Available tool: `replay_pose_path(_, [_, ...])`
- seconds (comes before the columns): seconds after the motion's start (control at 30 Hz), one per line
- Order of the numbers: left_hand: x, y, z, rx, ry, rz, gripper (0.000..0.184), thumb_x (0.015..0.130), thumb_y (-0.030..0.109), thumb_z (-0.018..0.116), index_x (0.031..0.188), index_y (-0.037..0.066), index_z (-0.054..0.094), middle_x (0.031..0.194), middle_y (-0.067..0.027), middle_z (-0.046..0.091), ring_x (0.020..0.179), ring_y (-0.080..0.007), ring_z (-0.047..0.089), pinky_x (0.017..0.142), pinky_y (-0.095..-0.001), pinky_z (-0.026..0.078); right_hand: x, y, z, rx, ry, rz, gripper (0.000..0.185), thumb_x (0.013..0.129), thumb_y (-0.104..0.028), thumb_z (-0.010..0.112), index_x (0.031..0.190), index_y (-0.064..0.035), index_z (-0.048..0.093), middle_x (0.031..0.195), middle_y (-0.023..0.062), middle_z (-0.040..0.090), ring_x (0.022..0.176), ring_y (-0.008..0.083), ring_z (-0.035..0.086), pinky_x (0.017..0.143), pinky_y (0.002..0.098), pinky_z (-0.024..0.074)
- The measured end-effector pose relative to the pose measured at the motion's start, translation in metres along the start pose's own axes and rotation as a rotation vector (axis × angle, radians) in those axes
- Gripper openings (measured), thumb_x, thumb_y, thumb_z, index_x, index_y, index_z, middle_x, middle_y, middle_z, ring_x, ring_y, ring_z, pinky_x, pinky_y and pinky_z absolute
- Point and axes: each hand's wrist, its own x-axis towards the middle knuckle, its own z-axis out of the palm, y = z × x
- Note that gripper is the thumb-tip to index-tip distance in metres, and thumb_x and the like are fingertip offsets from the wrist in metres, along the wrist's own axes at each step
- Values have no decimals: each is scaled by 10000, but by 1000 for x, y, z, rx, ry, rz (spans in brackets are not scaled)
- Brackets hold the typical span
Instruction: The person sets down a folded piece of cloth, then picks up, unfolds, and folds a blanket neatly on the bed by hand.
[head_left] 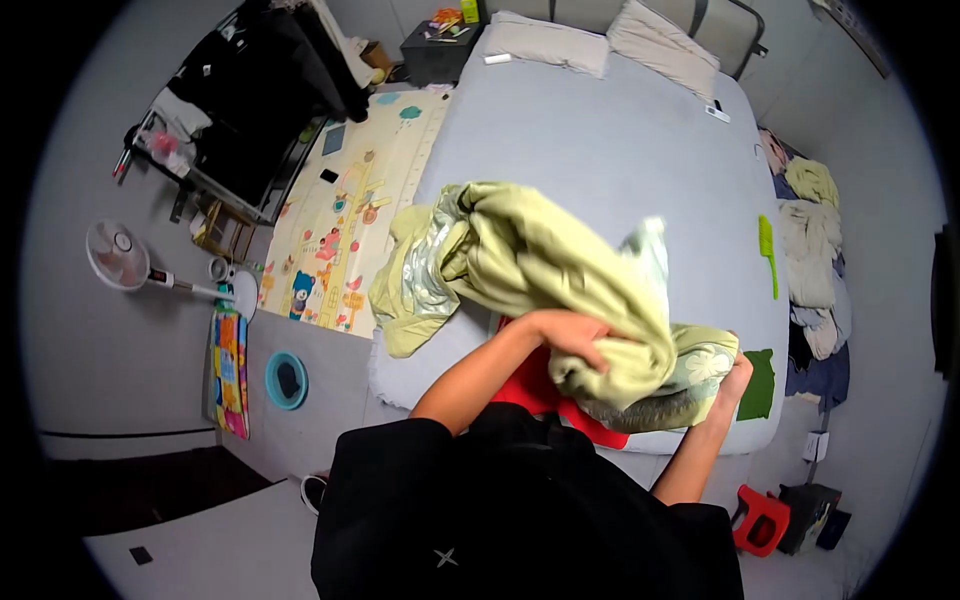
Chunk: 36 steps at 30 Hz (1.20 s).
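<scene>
A large yellow-green cloth (530, 240) with pale patterned parts lies bunched across the near half of the bed, its left end hanging at the bed's left edge. My left hand (575, 338) is closed on a fold of it near the middle. At the right, my right hand (738, 378) grips the cloth's edge beside a white flower pattern. Part of the cloth between my hands is raised and blurred. Beneath it, a red cloth (530, 383) shows at the bed's near edge.
The bed (590, 140) carries pillows (550, 43), a green brush (767, 245) and a dark green cloth (758, 385). A fan (120, 255), a teal basin (286, 380) and a play mat (350, 220) are left; a red stool (762, 520) and piled clothes (808, 250) are right.
</scene>
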Motion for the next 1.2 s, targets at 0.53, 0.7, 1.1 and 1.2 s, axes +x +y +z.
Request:
replay_pose_path(0.53, [-252, -314, -158, -233, 1788, -650, 540, 825, 417, 728, 1143, -8, 631, 1057, -152, 688, 927, -263, 652, 828, -367, 520, 90, 187, 81, -429, -33, 365, 176, 878, -110, 440, 872, -58, 608, 771, 70, 621, 633, 201, 597, 584, 330, 511])
replay_pose_path(0.7, [-273, -314, -185, -238, 1936, -917, 1117, 666, 575, 850, 1488, -4, 364, 1460, -260, 482, 1358, -374, 466, 1124, -424, 391, 147, 316, 130, -643, -67, 405, 270, 843, 25, 344, 907, -107, 570, 716, 45, 560, 537, 164, 487, 489, 312, 413])
replay_pose_path(1.1, [-270, -415, -262, -762, 1939, -1346, 1053, 678, 406, 843, 1506, 129, 255, 1483, -319, 271, 1275, -485, 451, 1055, -537, 432, 177, 469, 29, -724, 139, 556, 266, 835, 67, 370, 910, -69, 586, 745, 30, 591, 612, 135, 540, 582, 270, 456])
replay_pose_path(1.2, [-270, -473, -247, -616, 2002, -1255, 682, 764, 217, 750, 1371, 48, 489, 1375, -307, 454, 1186, -427, 559, 1014, -514, 470, 172, 471, 19, -628, 164, 570, 274, 824, 83, 355, 894, -55, 582, 754, 48, 610, 597, 152, 545, 569, 279, 470])
